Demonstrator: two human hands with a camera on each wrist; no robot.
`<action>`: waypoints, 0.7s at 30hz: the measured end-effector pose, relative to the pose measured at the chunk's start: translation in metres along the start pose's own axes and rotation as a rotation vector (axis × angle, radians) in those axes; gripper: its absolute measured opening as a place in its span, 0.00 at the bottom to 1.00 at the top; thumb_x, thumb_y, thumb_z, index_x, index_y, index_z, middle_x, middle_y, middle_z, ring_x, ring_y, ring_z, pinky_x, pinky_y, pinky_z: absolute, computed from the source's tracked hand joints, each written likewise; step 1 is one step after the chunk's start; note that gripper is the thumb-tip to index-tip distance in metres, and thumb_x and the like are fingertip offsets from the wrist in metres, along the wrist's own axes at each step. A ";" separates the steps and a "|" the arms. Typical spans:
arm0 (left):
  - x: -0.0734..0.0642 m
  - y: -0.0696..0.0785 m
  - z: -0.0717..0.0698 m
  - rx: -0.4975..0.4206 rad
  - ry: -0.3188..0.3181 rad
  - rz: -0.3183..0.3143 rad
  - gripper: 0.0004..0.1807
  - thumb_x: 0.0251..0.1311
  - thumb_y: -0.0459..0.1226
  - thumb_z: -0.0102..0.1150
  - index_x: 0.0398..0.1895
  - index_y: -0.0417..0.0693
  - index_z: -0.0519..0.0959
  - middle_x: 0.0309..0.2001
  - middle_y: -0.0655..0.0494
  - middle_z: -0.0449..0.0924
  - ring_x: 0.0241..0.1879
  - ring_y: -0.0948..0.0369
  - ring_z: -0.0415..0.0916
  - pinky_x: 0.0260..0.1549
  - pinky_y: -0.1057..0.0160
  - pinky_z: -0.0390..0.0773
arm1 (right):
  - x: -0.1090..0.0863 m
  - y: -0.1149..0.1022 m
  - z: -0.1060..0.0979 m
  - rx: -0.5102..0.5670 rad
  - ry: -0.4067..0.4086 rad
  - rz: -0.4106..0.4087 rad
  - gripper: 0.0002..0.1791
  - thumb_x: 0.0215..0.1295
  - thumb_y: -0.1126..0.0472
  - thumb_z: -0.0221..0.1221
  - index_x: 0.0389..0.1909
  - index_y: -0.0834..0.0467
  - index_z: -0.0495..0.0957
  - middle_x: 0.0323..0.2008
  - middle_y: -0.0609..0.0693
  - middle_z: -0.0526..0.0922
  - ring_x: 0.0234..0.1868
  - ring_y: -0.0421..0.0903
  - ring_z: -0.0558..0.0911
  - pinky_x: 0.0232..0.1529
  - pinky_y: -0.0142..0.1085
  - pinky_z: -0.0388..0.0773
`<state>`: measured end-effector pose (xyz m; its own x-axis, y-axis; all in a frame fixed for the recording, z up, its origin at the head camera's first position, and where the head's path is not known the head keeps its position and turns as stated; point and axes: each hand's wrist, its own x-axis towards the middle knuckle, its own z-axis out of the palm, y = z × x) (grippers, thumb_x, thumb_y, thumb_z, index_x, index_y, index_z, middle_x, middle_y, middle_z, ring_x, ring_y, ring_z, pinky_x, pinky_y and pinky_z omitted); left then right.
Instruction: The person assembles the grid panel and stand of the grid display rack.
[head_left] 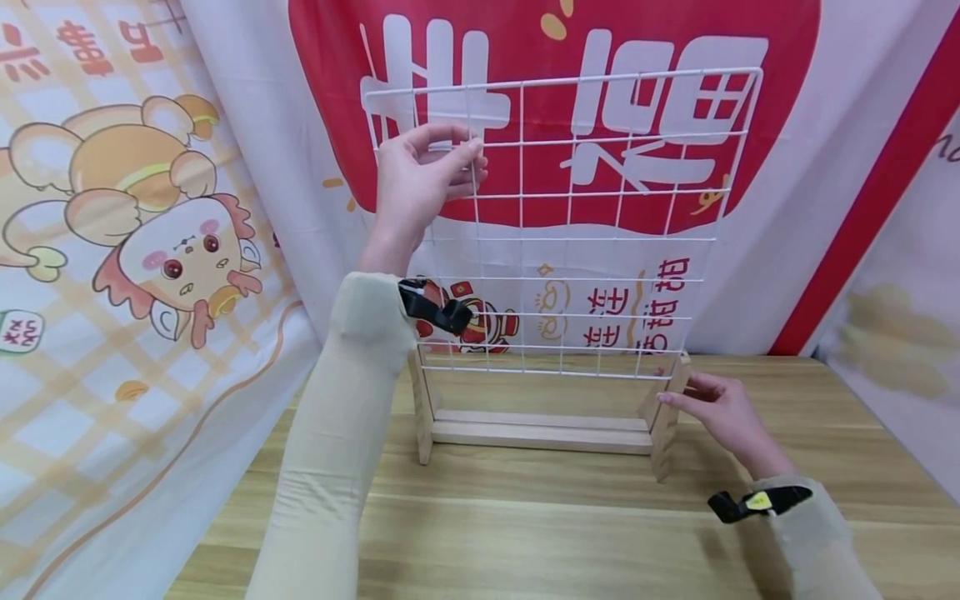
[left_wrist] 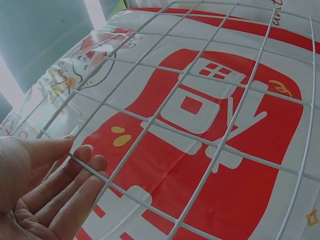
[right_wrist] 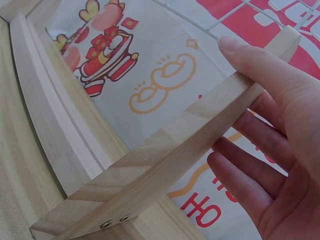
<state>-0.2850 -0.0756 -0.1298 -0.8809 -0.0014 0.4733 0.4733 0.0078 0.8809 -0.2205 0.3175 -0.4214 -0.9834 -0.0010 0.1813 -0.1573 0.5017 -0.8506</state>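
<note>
A white wire grid panel (head_left: 570, 196) stands upright in a pale wooden stand (head_left: 540, 437), its lower corners near the tops of the two side posts. High on the panel's left side, my left hand (head_left: 420, 179) pinches a wire between thumb and fingers; the left wrist view shows the thumb against the wire (left_wrist: 186, 73). My right hand (head_left: 723, 412) holds the stand's right post. In the right wrist view, the thumb lies over the post's upper end (right_wrist: 150, 160), with the other fingers on its far side. Two metal fasteners (right_wrist: 115, 221) show low on that post.
Under the stand is a wood-grain table (head_left: 480, 533). Behind it hangs a white cloth backdrop with a large red print (head_left: 540, 167). A cartoon-printed cloth (head_left: 150, 400) slopes along the left, and a pale cloth with a red stripe (head_left: 885, 175) borders the right.
</note>
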 end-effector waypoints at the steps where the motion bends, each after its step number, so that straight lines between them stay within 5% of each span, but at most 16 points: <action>1: 0.000 0.000 0.000 0.000 0.001 0.002 0.16 0.63 0.41 0.71 0.52 0.45 0.85 0.44 0.47 0.86 0.43 0.55 0.86 0.44 0.63 0.85 | 0.000 0.000 0.000 -0.001 0.001 -0.002 0.31 0.69 0.49 0.67 0.66 0.62 0.76 0.55 0.61 0.83 0.45 0.32 0.81 0.44 0.25 0.77; 21: -0.004 -0.015 -0.003 -0.026 -0.019 -0.018 0.17 0.62 0.42 0.72 0.52 0.46 0.85 0.45 0.48 0.86 0.43 0.55 0.86 0.45 0.62 0.85 | 0.002 -0.002 -0.001 -0.014 -0.017 0.034 0.34 0.67 0.42 0.66 0.67 0.57 0.77 0.57 0.57 0.83 0.48 0.38 0.82 0.50 0.36 0.77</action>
<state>-0.2889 -0.0790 -0.1452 -0.8893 0.0173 0.4570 0.4567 -0.0182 0.8894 -0.2218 0.3171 -0.4188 -0.9896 0.0017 0.1436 -0.1223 0.5135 -0.8493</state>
